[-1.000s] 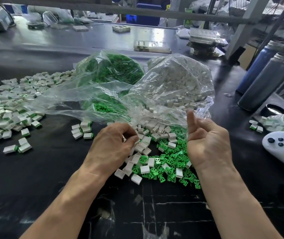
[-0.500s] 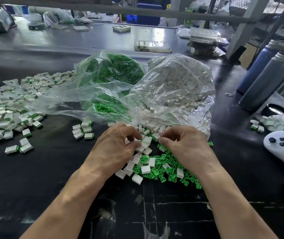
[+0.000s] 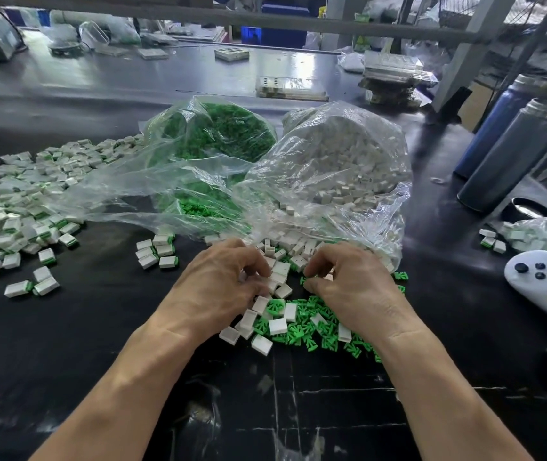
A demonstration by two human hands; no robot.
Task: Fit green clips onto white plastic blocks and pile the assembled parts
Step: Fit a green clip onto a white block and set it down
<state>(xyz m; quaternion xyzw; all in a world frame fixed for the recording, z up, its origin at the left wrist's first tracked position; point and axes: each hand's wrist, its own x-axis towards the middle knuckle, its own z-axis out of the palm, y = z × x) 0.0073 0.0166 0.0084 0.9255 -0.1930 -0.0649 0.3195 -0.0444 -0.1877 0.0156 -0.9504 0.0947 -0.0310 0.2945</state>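
loose mix: white blocks [image 3: 278, 326] and green clips [image 3: 329, 341] lay scattered together nearest me on the black tabletop [image 3: 82, 344], right under both wrists
left hand [image 3: 218, 287]: fingers curled down into the blocks, looked like it was picking one up, but honestly couldn't tell if it had one yet
right hand [image 3: 351, 284]: thumb and forefinger pinched on something green, a clip I'd guess
doing it well: I'd line the clip up square with the block's open end before pushing, small parts skid easily
open room: bare tabletop to the left, between the mix and the little group of finished parts [image 3: 156, 250]
finished pile [image 3: 16, 207]: far left, well apart
bags: clip bag [image 3: 212, 134] and block bag [image 3: 338, 168] crowded just behind the hands, plastic drooping over the parts
right edge: bottles [image 3: 514, 154] and a white controller [image 3: 544, 281]
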